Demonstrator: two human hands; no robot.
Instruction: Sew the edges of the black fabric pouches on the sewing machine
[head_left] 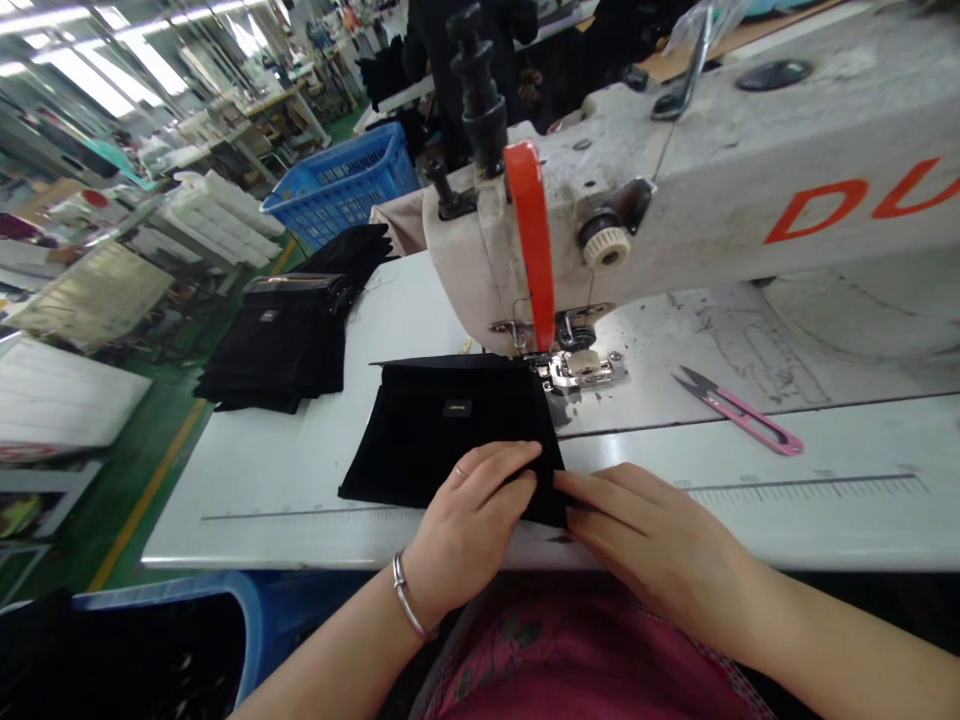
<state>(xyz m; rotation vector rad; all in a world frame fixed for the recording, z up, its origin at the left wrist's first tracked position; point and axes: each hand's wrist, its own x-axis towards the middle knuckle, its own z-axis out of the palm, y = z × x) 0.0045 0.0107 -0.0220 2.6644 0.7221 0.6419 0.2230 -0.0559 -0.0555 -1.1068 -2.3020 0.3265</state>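
Observation:
A flat black fabric pouch [420, 440] with a small dark label lies on the sewing table, its right edge at the presser foot [577, 370] of the sewing machine [480, 240]. My left hand [480, 520], a ring and a bracelet on it, rests on the pouch's lower right part with fingers stretched over the cloth. At the lower right corner, my right hand [645, 530] holds the edge between thumb and fingers; the thumb is partly hidden. Pink thread snips [742, 410] lie right of the presser foot, beyond my right hand.
Stacked black pieces [277, 340] lie at the table's left end. A blue crate [345, 180] stands behind them, and a blue bin [251, 620] with dark cloth sits below the front edge. A printed ruler [810, 488] runs along the table front. A person in dark clothes [442, 70] is behind the machine.

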